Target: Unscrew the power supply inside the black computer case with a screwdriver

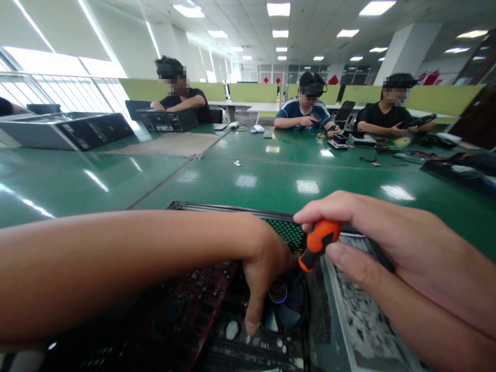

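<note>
My right hand [372,243] grips an orange and black screwdriver [318,243] by its handle. The screwdriver tilts, its shaft pointing down toward the rim of a dark cooling fan [292,305]; the tip is hard to make out. Reaching in from the left, my left hand [267,263] spans the fan, thumb on the near side and fingers bent over the far side, partly hidden. The fan sits in an open black computer case [228,207] with a green-looking mesh panel. Left of the fan is a dark red circuit board [194,305]. Metal drive housing [364,305] lies at the right.
Across the green table [232,181], several people sit working. A computer tower [70,129] lies at the far left, and another case [166,120] stands before one person. A cardboard sheet [166,144], a small white part [237,163] and dark parts [465,173] lie around.
</note>
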The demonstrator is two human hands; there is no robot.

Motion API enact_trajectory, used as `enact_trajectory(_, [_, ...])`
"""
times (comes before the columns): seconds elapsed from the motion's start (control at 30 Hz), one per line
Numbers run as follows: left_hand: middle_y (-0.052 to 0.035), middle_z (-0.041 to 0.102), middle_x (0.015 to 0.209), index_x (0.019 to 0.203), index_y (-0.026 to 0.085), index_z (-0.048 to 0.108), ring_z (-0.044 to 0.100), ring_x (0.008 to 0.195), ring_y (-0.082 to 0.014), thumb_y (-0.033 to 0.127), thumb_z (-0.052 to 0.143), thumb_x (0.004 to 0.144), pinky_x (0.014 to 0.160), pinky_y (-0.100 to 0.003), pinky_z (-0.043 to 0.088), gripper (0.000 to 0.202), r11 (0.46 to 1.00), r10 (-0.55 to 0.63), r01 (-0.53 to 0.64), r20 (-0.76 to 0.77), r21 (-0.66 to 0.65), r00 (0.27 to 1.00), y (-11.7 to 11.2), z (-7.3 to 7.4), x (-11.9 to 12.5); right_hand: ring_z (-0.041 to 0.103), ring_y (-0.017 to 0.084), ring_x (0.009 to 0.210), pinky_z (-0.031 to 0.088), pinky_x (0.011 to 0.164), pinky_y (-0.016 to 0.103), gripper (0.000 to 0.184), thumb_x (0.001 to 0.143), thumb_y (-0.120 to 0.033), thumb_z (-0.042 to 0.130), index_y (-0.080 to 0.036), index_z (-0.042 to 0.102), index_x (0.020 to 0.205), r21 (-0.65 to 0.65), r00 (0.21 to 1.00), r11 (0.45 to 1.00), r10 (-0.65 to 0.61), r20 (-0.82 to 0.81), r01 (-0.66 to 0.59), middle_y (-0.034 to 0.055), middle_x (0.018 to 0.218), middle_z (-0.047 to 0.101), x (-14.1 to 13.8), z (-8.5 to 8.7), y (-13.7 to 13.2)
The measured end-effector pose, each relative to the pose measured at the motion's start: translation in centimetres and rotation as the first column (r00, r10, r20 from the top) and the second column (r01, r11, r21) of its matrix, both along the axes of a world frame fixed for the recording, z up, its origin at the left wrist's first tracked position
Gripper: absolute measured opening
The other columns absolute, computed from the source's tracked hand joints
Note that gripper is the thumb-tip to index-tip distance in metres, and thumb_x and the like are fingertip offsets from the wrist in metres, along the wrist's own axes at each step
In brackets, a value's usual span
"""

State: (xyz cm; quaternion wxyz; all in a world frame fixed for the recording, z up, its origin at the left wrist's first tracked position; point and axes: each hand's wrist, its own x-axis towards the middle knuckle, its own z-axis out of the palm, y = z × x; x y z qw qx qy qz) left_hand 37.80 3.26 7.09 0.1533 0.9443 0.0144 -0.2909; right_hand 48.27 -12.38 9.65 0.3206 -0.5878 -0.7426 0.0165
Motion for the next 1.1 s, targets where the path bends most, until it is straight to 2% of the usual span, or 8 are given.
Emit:
enact_trajectory(0.1, [-0.0067, 0.065, 0.125, 0.131, 0.023, 0.058, 0.048, 0.130, -0.0347, 0.041, 0.088, 0.026, 0.114, -0.041, 0.030, 0.111, 0.993, -0.113, 0.110, -0.078, -0.044, 0.990, -0.13, -0.02, -0.05, 0.067, 0.017, 0.100, 0.054, 0.083, 0.028, 0.034, 0.095, -0.013, 0.045, -0.028, 0.055, 0.124, 0.005, 0.997, 1.000, -0.008, 0.072, 0.008, 0.0001, 0.115, 0.069, 0.20, 0.02, 0.17])
enact_trajectory(0.3, [-0.0056, 0.065, 0.127, 0.133, 0.024, 0.057, 0.051, 0.128, -0.0347, 0.040, 0.088, 0.022, 0.112, -0.041, 0.034, 0.116, 0.993, -0.047, 0.037, -0.092, -0.108, 0.995, 0.01, -0.34, -0.30, 0.066, 0.018, 0.105, 0.055, 0.084, 0.029, 0.036, 0.097, -0.014, 0.044, -0.025, 0.054, 0.130, -0.053, 0.993, 0.998, 0.035, 0.114, -0.030, 0.0031, 0.118, 0.068, 0.09, 0.41, -0.04])
enact_trajectory(0.47, [-0.0054, 0.061, 0.133, 0.132, 0.023, 0.057, 0.045, 0.135, -0.0349, 0.037, 0.087, 0.024, 0.115, -0.040, 0.030, 0.113, 0.984, -0.079, 0.070, -0.052, -0.161, 0.996, 0.07, -0.21, -0.28, 0.066, 0.021, 0.107, 0.056, 0.080, 0.031, 0.032, 0.097, -0.015, 0.042, -0.024, 0.055, 0.123, -0.133, 0.991, 0.990, 0.051, 0.120, -0.035, 0.0054, 0.117, 0.067, 0.07, 0.55, 0.12])
enact_trajectory(0.6, [-0.0039, 0.061, 0.134, 0.129, 0.025, 0.060, 0.045, 0.134, -0.0346, 0.033, 0.086, 0.022, 0.114, -0.039, 0.032, 0.111, 0.980, 0.005, -0.011, -0.035, -0.198, 0.999, -0.03, -0.19, -0.17, 0.065, 0.023, 0.105, 0.056, 0.077, 0.033, 0.029, 0.097, -0.016, 0.042, -0.026, 0.055, 0.121, -0.168, 0.994, 0.986, 0.027, 0.110, -0.009, 0.0057, 0.116, 0.066, 0.20, 0.52, 0.23])
enact_trajectory(0.83, [-0.0047, 0.061, 0.133, 0.128, 0.023, 0.061, 0.043, 0.136, -0.0356, 0.033, 0.086, 0.024, 0.114, -0.040, 0.032, 0.108, 0.989, -0.030, 0.027, -0.018, -0.144, 0.999, 0.02, -0.29, -0.20, 0.065, 0.020, 0.102, 0.054, 0.081, 0.031, 0.027, 0.097, -0.018, 0.043, -0.026, 0.054, 0.120, -0.148, 0.993, 0.989, 0.045, 0.109, -0.029, 0.0039, 0.116, 0.066, 0.08, 0.65, 0.24])
enact_trajectory(1.0, [-0.0065, 0.061, 0.133, 0.131, 0.021, 0.059, 0.045, 0.133, -0.0359, 0.038, 0.086, 0.025, 0.110, -0.038, 0.036, 0.111, 0.991, -0.088, 0.085, -0.031, -0.102, 0.996, -0.03, -0.07, 0.03, 0.066, 0.021, 0.078, 0.052, 0.065, 0.034, 0.013, 0.094, -0.028, 0.054, -0.023, 0.060, 0.103, -0.118, 0.973, 0.985, -0.095, 0.211, 0.122, 0.0044, 0.098, 0.069, 0.38, 0.44, 0.43])
enact_trajectory(1.1, [-0.0057, 0.065, 0.127, 0.126, 0.022, 0.063, 0.048, 0.131, -0.0354, 0.040, 0.087, 0.026, 0.114, -0.039, 0.031, 0.104, 0.991, -0.096, 0.089, -0.065, -0.097, 0.993, -0.10, 0.11, 0.06, 0.066, 0.022, 0.085, 0.054, 0.070, 0.036, 0.019, 0.094, -0.028, 0.053, -0.024, 0.060, 0.111, -0.105, 0.976, 0.990, -0.075, 0.206, 0.098, 0.0058, 0.105, 0.069, 0.32, 0.11, 0.38])
